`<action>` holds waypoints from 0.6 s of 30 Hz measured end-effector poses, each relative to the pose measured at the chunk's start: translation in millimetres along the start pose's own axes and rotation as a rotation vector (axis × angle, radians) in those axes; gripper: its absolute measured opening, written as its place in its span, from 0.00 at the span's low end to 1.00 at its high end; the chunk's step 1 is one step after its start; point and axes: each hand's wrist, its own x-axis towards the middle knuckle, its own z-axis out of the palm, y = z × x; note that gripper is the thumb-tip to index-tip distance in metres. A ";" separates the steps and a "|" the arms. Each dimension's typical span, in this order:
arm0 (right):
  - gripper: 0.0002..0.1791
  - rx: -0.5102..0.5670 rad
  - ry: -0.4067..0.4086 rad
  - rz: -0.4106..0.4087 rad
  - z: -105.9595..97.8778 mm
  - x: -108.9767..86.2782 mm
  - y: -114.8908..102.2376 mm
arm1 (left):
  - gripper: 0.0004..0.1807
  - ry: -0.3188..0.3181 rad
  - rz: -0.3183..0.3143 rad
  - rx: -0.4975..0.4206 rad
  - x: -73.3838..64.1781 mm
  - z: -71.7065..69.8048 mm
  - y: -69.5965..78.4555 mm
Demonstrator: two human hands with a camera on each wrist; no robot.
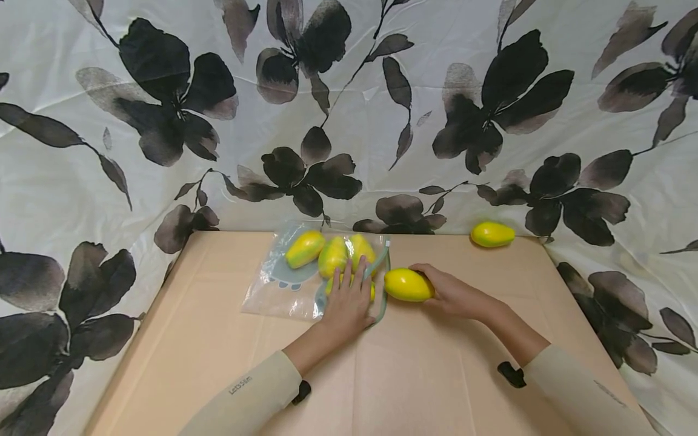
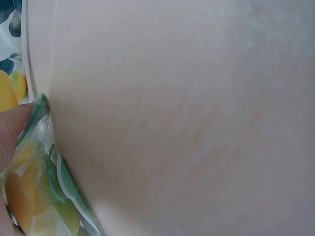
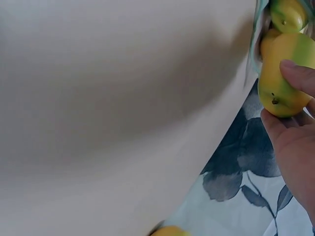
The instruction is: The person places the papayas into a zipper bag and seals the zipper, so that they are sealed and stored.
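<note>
A clear zip bag (image 1: 294, 303) with a green-edged mouth lies at the back middle of the cardboard, several yellow-green mangoes (image 1: 305, 249) inside. My left hand (image 1: 349, 300) lies over the bag's right part, fingers spread across a mango; its thumb (image 2: 15, 120) holds the green rim in the left wrist view. Just right of the bag's mouth, my right hand (image 1: 449, 290) grips another yellow mango (image 1: 408, 285) by its right end. The right wrist view shows thumb and fingers round this mango (image 3: 283, 73), close to the mouth. The left palm is hidden.
One more mango (image 1: 492, 234) lies alone at the cardboard's back right edge. The cardboard sheet (image 1: 414, 375) covers the work surface. Behind it and along its sides spreads a white cloth (image 1: 382, 109) printed with dark flowers.
</note>
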 end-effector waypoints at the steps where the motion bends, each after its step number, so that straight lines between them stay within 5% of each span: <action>1: 0.45 -0.004 -0.008 -0.009 0.2 1.9 -1.0 | 0.60 -0.007 -0.001 0.001 0.1 -0.2 0.0; 18: 0.41 -0.076 -0.063 -0.115 7.2 16.4 -10.0 | 0.62 -0.018 0.014 0.005 -2.6 -0.2 -0.5</action>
